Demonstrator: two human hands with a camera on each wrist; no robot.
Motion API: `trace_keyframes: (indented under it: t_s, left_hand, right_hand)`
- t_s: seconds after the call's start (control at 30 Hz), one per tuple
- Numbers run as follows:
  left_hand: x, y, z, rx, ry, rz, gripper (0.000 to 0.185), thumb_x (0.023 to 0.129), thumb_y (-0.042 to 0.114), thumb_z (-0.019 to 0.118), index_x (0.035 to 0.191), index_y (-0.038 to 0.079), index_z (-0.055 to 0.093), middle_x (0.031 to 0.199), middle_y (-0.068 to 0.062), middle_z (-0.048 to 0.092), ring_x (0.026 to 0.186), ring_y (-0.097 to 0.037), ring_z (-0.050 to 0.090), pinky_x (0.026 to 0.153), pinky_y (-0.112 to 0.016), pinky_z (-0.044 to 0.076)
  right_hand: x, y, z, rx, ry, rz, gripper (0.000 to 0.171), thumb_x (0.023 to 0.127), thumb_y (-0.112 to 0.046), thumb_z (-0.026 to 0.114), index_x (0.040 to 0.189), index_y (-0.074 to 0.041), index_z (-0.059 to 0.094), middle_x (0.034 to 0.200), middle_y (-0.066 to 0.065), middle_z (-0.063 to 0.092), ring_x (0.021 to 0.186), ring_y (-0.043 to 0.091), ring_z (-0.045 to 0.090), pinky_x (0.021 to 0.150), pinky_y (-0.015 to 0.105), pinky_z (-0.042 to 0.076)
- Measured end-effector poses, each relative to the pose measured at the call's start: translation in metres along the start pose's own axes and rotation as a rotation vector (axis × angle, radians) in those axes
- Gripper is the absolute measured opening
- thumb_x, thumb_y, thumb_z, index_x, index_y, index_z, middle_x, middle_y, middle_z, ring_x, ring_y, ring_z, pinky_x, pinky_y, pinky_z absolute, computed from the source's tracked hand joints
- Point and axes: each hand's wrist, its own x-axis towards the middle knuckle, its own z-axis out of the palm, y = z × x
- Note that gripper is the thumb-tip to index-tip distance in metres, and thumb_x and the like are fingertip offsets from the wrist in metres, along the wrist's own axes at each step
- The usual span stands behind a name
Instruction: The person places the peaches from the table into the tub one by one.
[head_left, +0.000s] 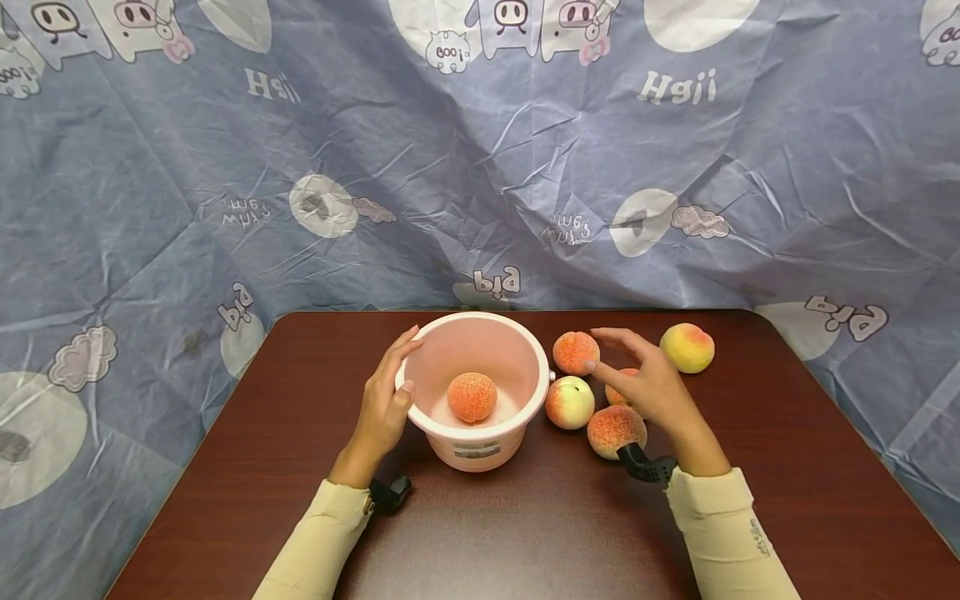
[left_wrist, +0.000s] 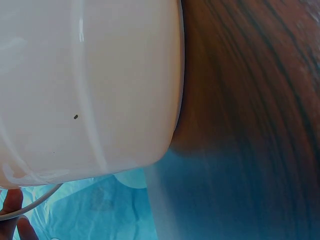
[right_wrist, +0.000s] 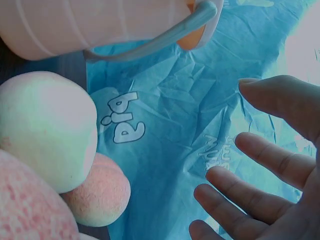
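Note:
A pale pink bucket (head_left: 476,454) with a white rim stands on the table, and one orange fuzzy peach (head_left: 472,397) lies inside it. My left hand (head_left: 382,417) rests at the bucket's left rim, fingers extended and thumb tip over the edge. To the right of the bucket, my right hand (head_left: 648,383) hovers over a group of peaches with thumb and fingers spread apart. Its fingertips are close to an orange peach (head_left: 576,353). Nearby sit a pale yellow peach (head_left: 570,402) and a reddish peach (head_left: 617,432). Another peach (head_left: 621,388) is partly hidden under the right hand.
A yellow-red peach (head_left: 687,347) sits apart, beyond the right hand. The dark brown table (head_left: 525,533) reaches back to a wrinkled blue printed cloth (head_left: 420,250). In the right wrist view, the bucket's curved handle (right_wrist: 160,44) hangs along its side.

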Motion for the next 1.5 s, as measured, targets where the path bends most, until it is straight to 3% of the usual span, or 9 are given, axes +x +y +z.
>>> trace_keyframes:
  t_s: [0.07, 0.17, 0.37, 0.53, 1.0, 1.27, 1.5]
  left_hand:
    - [-0.001, 0.000, 0.000, 0.003, -0.001, -0.003, 0.057, 0.083, 0.025, 0.039, 0.135, 0.006, 0.052, 0.147, -0.004, 0.044, 0.135, -0.026, 0.041, 0.108, -0.034, 0.033]
    - [-0.001, -0.001, 0.001, 0.003, -0.001, -0.004, 0.058, 0.082, 0.025, 0.040, 0.135, 0.005, 0.052, 0.147, -0.005, 0.044, 0.135, -0.026, 0.042, 0.108, -0.034, 0.033]
    - [0.000, -0.002, 0.001, -0.004, 0.001, 0.007, 0.057, 0.084, 0.026, 0.039, 0.135, 0.005, 0.052, 0.145, -0.011, 0.045, 0.135, -0.027, 0.041, 0.109, -0.034, 0.033]
    - [0.001, -0.001, 0.001, -0.006, 0.009, 0.010, 0.057, 0.084, 0.027, 0.040, 0.134, 0.004, 0.053, 0.146, -0.008, 0.045, 0.134, -0.027, 0.042, 0.108, -0.034, 0.033]
    - [0.001, 0.000, 0.000, -0.002, -0.003, -0.007, 0.056, 0.085, 0.028, 0.040, 0.135, 0.005, 0.052, 0.147, -0.004, 0.044, 0.134, -0.025, 0.042, 0.108, -0.036, 0.033]
    - [0.002, 0.001, 0.000, -0.005, 0.004, -0.002, 0.057, 0.085, 0.029, 0.039, 0.134, 0.003, 0.053, 0.145, -0.011, 0.045, 0.134, -0.027, 0.043, 0.108, -0.035, 0.034]
    - [0.001, 0.001, 0.000, -0.002, 0.002, -0.009, 0.057, 0.086, 0.032, 0.040, 0.135, 0.004, 0.053, 0.147, -0.006, 0.045, 0.133, -0.025, 0.043, 0.108, -0.035, 0.034]
  right_hand:
    - [0.000, 0.005, -0.001, -0.001, 0.001, 0.007, 0.048, 0.087, -0.024, 0.072, 0.132, -0.017, 0.057, 0.130, 0.009, 0.058, 0.111, 0.020, 0.057, 0.078, 0.019, 0.049]
    - [0.000, 0.009, -0.003, -0.014, 0.004, 0.024, 0.048, 0.087, -0.027, 0.071, 0.132, -0.017, 0.057, 0.131, 0.011, 0.057, 0.121, 0.026, 0.051, 0.085, 0.022, 0.048]
    - [-0.001, 0.013, -0.006, -0.007, -0.003, 0.060, 0.050, 0.088, -0.030, 0.071, 0.134, -0.016, 0.056, 0.134, 0.015, 0.053, 0.125, 0.032, 0.047, 0.090, 0.047, 0.048]
    - [0.000, 0.016, -0.011, -0.048, 0.014, 0.064, 0.052, 0.087, -0.031, 0.071, 0.134, -0.016, 0.055, 0.132, 0.015, 0.054, 0.125, 0.034, 0.046, 0.096, 0.056, 0.039]
    - [-0.001, 0.035, -0.018, -0.051, -0.004, 0.064, 0.054, 0.087, -0.031, 0.071, 0.134, -0.010, 0.054, 0.132, 0.017, 0.054, 0.126, 0.037, 0.045, 0.098, 0.060, 0.036]
    - [-0.002, 0.048, -0.021, -0.054, -0.012, 0.084, 0.056, 0.087, -0.032, 0.070, 0.135, -0.009, 0.053, 0.132, 0.020, 0.053, 0.127, 0.039, 0.045, 0.099, 0.062, 0.035]
    - [-0.004, 0.054, -0.024, -0.053, -0.027, 0.097, 0.056, 0.088, -0.032, 0.070, 0.135, -0.007, 0.052, 0.135, 0.021, 0.052, 0.128, 0.040, 0.045, 0.100, 0.060, 0.036]
